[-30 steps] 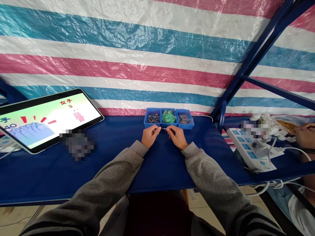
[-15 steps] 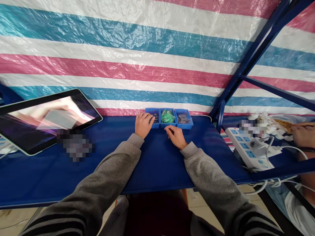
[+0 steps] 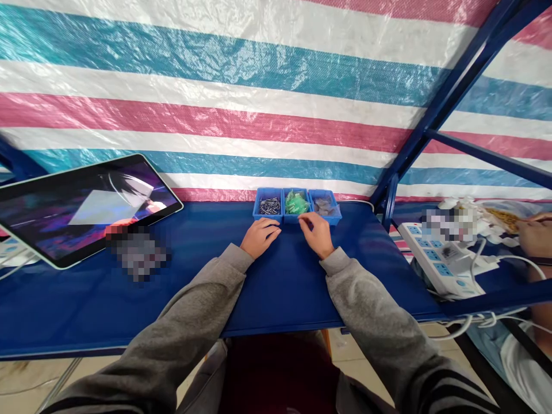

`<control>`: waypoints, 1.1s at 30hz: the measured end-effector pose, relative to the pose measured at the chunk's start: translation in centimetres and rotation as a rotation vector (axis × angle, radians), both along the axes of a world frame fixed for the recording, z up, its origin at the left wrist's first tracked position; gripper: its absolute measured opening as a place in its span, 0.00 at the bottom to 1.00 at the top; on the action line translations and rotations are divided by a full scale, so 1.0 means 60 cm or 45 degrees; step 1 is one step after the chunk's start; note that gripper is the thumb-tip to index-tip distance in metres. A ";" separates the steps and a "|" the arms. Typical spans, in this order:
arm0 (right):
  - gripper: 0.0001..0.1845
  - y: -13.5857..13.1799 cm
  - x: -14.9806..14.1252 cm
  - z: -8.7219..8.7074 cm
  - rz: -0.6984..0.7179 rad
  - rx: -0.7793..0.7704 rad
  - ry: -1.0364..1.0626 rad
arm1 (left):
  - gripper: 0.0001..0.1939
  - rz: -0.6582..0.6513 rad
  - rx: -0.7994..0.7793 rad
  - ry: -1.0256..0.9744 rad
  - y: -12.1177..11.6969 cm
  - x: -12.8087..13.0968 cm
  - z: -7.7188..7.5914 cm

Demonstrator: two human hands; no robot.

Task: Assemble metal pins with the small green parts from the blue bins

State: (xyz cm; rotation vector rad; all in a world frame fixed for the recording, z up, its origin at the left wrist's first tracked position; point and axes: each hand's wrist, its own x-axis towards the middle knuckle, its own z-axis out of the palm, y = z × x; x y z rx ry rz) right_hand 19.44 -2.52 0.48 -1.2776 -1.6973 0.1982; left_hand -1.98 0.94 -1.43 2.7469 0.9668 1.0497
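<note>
Three small blue bins stand in a row at the back of the blue table. The left bin (image 3: 259, 215) holds many small dark metal pieces, like screws or pins. Green plastic pieces (image 3: 296, 202) fill the middle one, and grey translucent pieces (image 3: 324, 206) lie in the right one. My left hand (image 3: 259, 238) is just in front of the left bin, fingers together and pointing right; anything in them is too small to make out. Close to the front of the middle and right bins, my right hand (image 3: 318, 234) has thumb and forefinger pinched, their contents hidden.
A tilted screen (image 3: 86, 213) stands on the left, with a blurred patch before it. On the right are a white power strip (image 3: 435, 259) with cables, a blue metal frame (image 3: 409, 155) and another person's hand (image 3: 535, 236). Striped plastic sheeting (image 3: 215, 115) hangs behind the table.
My left hand has drawn back from the left bin towards me, uncovering its metal pieces. My right hand has shifted slightly right and up. The picture on the screen differs.
</note>
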 end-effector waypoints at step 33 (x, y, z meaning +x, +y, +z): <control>0.32 0.114 0.133 0.041 -0.135 -0.542 -0.713 | 0.19 -0.062 -0.153 0.026 0.000 0.003 -0.010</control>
